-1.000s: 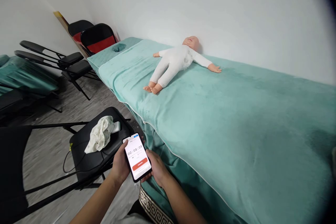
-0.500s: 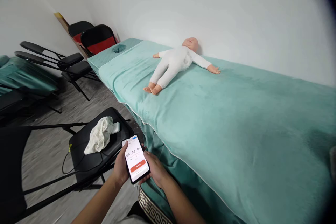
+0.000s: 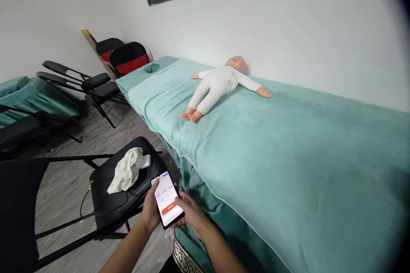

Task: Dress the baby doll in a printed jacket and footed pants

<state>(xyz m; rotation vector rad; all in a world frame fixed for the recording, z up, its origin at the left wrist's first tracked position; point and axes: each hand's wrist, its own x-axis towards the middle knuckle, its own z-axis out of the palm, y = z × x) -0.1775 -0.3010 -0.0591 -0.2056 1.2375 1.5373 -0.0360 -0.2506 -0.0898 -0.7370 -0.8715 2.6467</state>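
A smartphone [image 3: 167,200] with a white screen, the digits 00:08:09 and a red button is held between both hands, low in the middle of the view. My left hand [image 3: 151,207] grips its left edge, the thumb along the side. My right hand [image 3: 191,213] is closed round the lower right side, its thumb over the screen's right edge. Beyond the phone a baby doll [image 3: 213,85] in a white suit lies on its back on the green-covered massage bed [image 3: 256,149], arms spread. Neither hand touches the doll.
Left of the phone stands a black folding chair [image 3: 112,217] bearing a crumpled white cloth [image 3: 127,170], a small pale object [image 3: 146,161] and a cable. More folding chairs [image 3: 128,57] and another green-covered bed [image 3: 41,98] are farther back. A white wall [image 3: 320,34] runs along the bed's far side.
The view has tilted up slightly, so the scene sits lower and more of the dark window frame shows. My right thumb has moved up onto the screen's edge. The phone still reads 00:08:09.
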